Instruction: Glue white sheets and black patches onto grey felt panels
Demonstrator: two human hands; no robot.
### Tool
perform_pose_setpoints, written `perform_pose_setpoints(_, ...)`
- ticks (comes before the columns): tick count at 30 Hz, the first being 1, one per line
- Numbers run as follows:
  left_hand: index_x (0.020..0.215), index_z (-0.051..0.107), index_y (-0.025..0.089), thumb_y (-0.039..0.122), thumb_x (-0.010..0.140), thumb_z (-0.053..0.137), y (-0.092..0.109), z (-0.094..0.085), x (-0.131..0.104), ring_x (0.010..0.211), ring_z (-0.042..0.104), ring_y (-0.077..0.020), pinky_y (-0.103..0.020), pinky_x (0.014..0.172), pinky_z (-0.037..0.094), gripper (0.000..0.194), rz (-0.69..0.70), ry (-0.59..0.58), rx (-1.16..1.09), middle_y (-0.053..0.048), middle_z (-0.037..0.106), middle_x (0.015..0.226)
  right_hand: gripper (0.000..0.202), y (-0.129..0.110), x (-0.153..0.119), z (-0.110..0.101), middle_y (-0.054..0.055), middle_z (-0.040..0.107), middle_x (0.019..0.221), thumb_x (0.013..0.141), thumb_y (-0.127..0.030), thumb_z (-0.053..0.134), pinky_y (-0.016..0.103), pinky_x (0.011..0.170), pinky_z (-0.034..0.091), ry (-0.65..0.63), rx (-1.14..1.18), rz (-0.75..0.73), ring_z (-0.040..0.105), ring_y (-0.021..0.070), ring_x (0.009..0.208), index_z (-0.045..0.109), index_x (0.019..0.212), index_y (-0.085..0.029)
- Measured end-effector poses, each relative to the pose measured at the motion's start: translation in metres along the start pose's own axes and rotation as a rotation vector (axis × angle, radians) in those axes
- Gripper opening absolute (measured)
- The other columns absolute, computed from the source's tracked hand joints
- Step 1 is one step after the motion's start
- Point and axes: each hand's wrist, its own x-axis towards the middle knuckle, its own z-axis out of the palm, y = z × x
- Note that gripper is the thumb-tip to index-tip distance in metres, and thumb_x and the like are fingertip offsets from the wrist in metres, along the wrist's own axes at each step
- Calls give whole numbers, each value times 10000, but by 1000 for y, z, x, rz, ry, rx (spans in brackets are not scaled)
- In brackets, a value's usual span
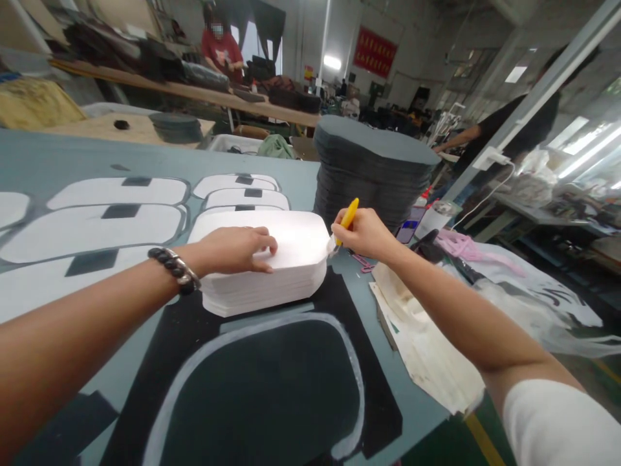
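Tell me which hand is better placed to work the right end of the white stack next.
Probably the right hand: it holds the yellow tool at that end of the white stack; the left hand rests on top.

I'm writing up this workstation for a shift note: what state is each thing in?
Left hand: resting on the white stack, fingers bent
Right hand: closed around the yellow tool
Yellow tool: held tilted, by the stack's right end
White stack: piled up
Tall dark stack: piled up
White panels: lying flat
Black sheet: spread flat
Green cloth: bunched up
Ceiling light: lit
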Motion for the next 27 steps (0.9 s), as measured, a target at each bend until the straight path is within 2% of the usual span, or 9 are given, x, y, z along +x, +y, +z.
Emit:
perform_pose_setpoints(3,1125,734,308,620,854,614,-4,-2,0,968,663,-241,-312,705,389,430,12,-2,-43,-58,682,1274,165,-2,-32,-7,-2,689,692,943,-323,595,241,637,475,42,150,40,657,153,619,700,907,-202)
perform_pose_setpoints(7,1075,756,286,529,894,554,0,1,-4,927,669,-236,-322,728,409,364,-7,59,-54,-67,710,1243,254,7,-52,6,-13,720,742,1023,-428,499,233,631,530,0,286,109,702,156,638,639,1149,-256)
perform_pose_setpoints(9,1027,752,263,465,905,517,8,3,-7,914,671,-250,-334,724,417,333,-44,98,-46,-76,722,1210,241,12,-54,17,-4,734,789,1044,-435,462,232,648,538,1,295,107,711,154,666,606,1138,-267)
perform_pose_setpoints(12,967,730,219,395,894,495,20,6,-11,925,677,-281,-347,707,426,302,-135,125,-55,-107,737,1146,211,14,-52,31,18,730,848,1058,-421,442,253,758,549,50,261,31,714,164,756,576,1098,-264)
perform_pose_setpoints(16,928,712,192,381,868,502,28,5,-12,888,684,-281,-344,700,436,289,-221,122,-71,-121,753,1049,195,12,-47,40,29,705,890,1054,-360,424,285,850,526,115,197,-48,686,183,830,560,1142,-252)
perform_pose_setpoints(22,870,694,191,389,839,507,30,6,-10,857,676,-278,-340,651,411,274,-248,119,-75,-119,749,1025,177,16,-36,47,77,717,1030,1002,-280,475,333,935,499,263,143,-48,680,228,987,554,1155,-241)
perform_pose_setpoints(27,854,688,192,373,842,493,32,6,-12,870,669,-280,-344,655,413,266,-233,129,-65,-125,739,1038,197,19,-28,52,73,711,1048,928,-166,490,327,952,482,309,109,-121,633,229,1013,579,1085,-243)
